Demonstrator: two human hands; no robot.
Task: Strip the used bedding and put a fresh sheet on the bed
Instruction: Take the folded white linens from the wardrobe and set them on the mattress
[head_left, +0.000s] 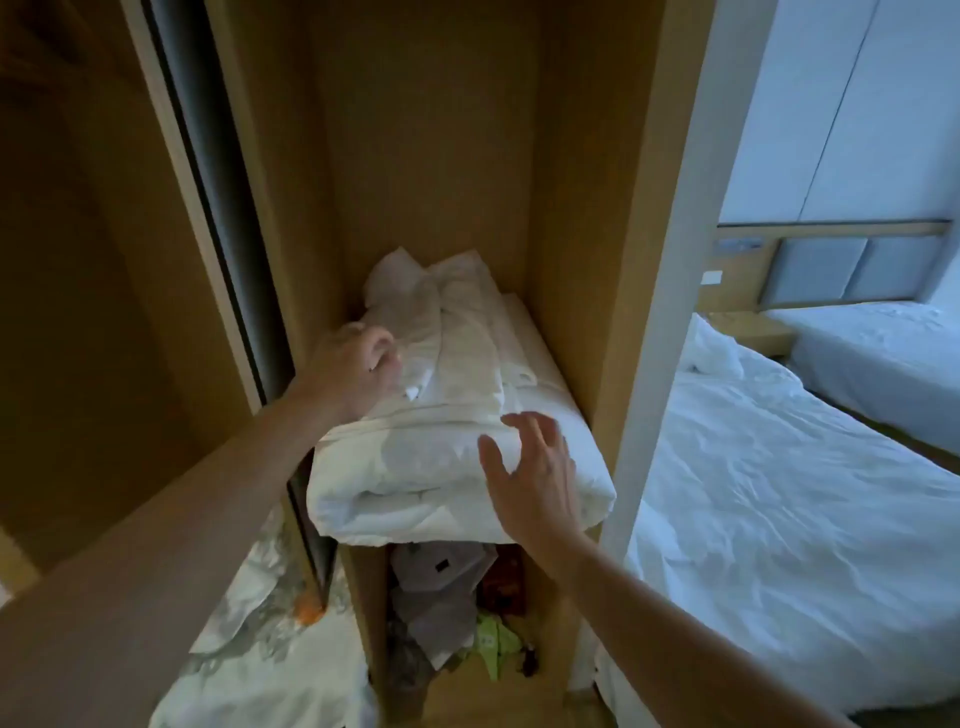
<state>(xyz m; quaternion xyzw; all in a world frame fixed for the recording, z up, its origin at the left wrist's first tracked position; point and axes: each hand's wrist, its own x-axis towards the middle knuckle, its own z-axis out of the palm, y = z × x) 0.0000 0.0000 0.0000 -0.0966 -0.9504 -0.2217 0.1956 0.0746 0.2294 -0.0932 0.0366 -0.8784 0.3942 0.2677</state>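
While you're at the wardrobe, the job reads as early-to-mid: the folded white bedding sits on its shelf, not on the bed. Your left hand has its fingers curled into the top fold, which looks like a grip. Your right hand is spread, fingers apart, at the front right corner, holding nothing. The bed to your right wears a rumpled white cover; used or fresh, can't tell. Patterned cloth lies on the floor, possibly stripped. Left to do, I'd say: carry, spread, tuck.
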